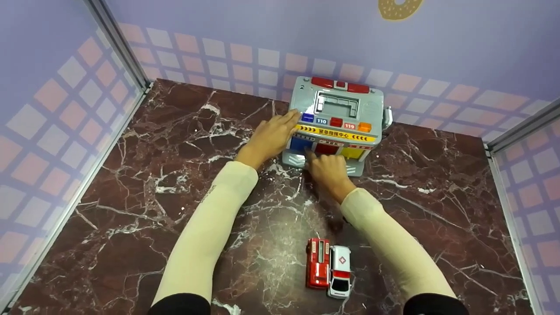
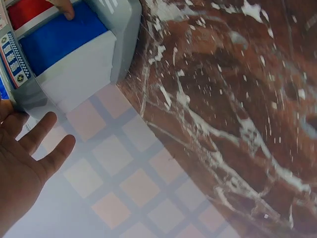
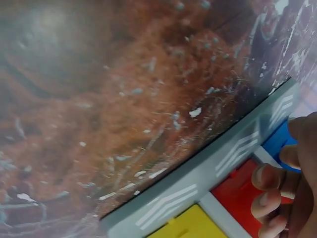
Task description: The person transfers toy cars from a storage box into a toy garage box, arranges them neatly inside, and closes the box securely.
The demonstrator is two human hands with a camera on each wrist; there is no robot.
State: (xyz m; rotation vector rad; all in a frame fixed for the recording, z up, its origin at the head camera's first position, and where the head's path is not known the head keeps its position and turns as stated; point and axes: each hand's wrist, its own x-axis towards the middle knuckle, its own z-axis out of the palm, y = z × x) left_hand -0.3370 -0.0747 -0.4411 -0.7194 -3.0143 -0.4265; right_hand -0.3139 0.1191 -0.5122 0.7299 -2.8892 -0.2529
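Toy rescue station [image 1: 336,122] stood at far middle of marble tabletop [image 1: 131,183], long axis across, doors facing person. Left hand [image 1: 271,136] lay flat, fingers straight, against station's left side. Right hand [image 1: 329,169], nearer doors, fingers curled at red garage door [image 3: 237,196], beside blue door [image 2: 62,34]; grip unclear. Fire truck [image 1: 318,263] and ambulance [image 1: 340,271] sat touching, well behind hands.

toy station [image 2: 64,44] cut by edge, right hand [image 3: 292,183] cropped
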